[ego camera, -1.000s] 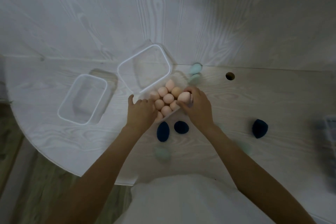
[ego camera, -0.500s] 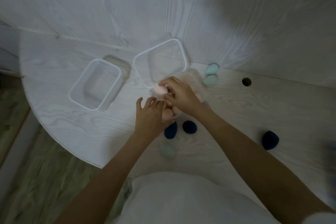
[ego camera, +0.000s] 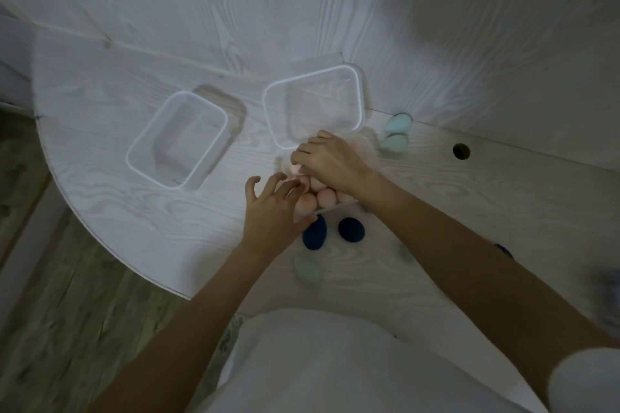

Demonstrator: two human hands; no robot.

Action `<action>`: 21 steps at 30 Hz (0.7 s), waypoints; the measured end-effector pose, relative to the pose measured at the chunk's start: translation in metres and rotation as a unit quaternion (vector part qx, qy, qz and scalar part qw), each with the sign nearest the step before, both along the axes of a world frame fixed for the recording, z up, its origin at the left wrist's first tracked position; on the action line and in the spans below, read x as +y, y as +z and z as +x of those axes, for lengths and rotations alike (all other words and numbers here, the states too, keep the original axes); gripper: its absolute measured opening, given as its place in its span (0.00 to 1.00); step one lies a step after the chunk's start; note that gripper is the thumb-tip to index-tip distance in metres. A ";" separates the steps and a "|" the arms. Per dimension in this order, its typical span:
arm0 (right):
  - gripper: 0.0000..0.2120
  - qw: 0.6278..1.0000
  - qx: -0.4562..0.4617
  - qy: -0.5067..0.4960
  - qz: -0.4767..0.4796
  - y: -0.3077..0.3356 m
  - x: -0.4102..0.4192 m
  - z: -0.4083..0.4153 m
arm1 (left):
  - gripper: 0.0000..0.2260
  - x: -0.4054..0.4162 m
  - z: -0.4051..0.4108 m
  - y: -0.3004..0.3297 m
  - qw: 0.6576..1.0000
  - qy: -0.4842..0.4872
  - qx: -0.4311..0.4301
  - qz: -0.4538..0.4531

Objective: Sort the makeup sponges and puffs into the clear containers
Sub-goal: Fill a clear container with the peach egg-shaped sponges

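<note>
Several peach sponges [ego camera: 321, 197] fill a small clear container [ego camera: 339, 208] at the table's middle. My right hand [ego camera: 330, 161] lies over its far end, fingers closed on a peach sponge [ego camera: 295, 168]. My left hand [ego camera: 273, 208] rests at the container's near left side with fingers spread, touching the sponges. Two empty clear containers stand behind: one at the left [ego camera: 177, 141], one leaning by the wall [ego camera: 313, 107]. Two dark blue sponges [ego camera: 315, 233] [ego camera: 351, 229] lie just in front. Mint sponges lie by the wall [ego camera: 396, 132] and near me [ego camera: 307, 266].
The round white table [ego camera: 134, 204] drops off at the left to a wooden floor. A wood-grain wall rises right behind the containers. A cable hole [ego camera: 461, 151] sits at the right. Another dark sponge [ego camera: 503, 249] peeks out behind my right forearm.
My right hand carried a peach sponge from the right side of the filled container across to its far left end. My left hand stayed beside the container. The view shifted left.
</note>
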State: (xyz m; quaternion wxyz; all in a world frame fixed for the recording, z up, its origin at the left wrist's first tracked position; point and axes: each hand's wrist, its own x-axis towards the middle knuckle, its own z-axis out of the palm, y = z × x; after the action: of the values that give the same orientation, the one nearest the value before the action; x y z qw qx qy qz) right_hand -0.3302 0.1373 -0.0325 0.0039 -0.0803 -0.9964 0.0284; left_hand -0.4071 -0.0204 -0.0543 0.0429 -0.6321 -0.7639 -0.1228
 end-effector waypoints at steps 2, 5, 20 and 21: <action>0.06 0.999 0.000 -0.023 0.044 0.001 -0.003 0.000 | 0.20 0.001 -0.002 -0.001 1.000 -0.007 -0.005 0.007; 0.12 0.996 -0.029 -0.039 0.078 0.003 -0.010 -0.006 | 0.20 0.002 -0.005 -0.001 1.000 -0.017 -0.009 0.009; 0.10 0.981 0.035 -0.110 -0.158 -0.002 0.000 0.012 | 0.13 -0.005 -0.032 0.014 0.935 0.051 -0.351 0.032; 0.10 0.969 0.087 -0.134 -0.190 0.004 0.002 0.016 | 0.10 -0.003 -0.035 0.017 0.919 0.079 -0.383 0.052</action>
State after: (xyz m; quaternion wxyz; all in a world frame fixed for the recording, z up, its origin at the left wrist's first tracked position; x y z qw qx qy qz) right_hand -0.3142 0.1393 -0.0289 0.0791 -0.2094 -0.9488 0.2229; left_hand -0.4421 -0.0232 -0.0369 -0.2103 -0.4711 -0.7620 -0.3913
